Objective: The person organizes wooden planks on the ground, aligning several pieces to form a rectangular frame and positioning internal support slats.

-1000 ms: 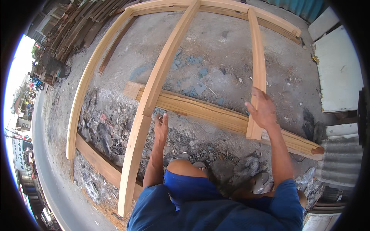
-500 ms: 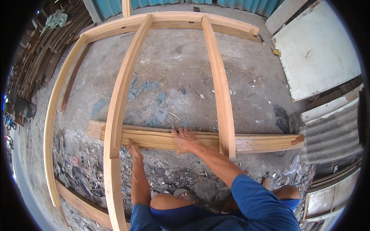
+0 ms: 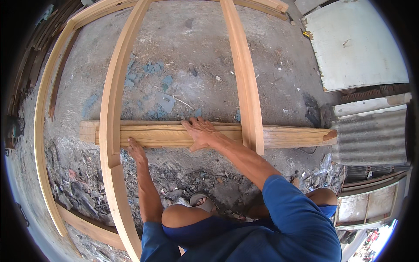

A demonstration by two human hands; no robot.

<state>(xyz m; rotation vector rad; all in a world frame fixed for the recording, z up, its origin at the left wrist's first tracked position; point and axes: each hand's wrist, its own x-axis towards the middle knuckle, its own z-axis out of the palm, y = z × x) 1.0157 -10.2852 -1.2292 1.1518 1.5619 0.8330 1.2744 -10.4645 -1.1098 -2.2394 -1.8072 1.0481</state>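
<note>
A grained wooden plank [image 3: 157,136] lies crosswise in front of me, beneath two long pale wooden beams. My right hand [image 3: 201,133] spans its top face, fingers over the far edge and thumb toward the near edge. By the left beam [image 3: 114,83], my left hand [image 3: 137,152] grips the plank's near edge, with its fingertips partly hidden. The right beam [image 3: 245,83] crosses the plank to the right of my right hand. Both beams run away from me to a far crosspiece [image 3: 102,9].
An outer pale beam [image 3: 41,109] stands at the left, with a lower board [image 3: 89,227] near its end. Blue-grey flakes [image 3: 166,100] and rubble [image 3: 187,174] litter the concrete. A white panel [image 3: 358,43] and corrugated sheet [image 3: 371,135] are at right, stacked timber [image 3: 32,56] at far left.
My view has tilted down and shifted right, so the frame and plank appear higher and further left. Both hands keep their places on the plank.
</note>
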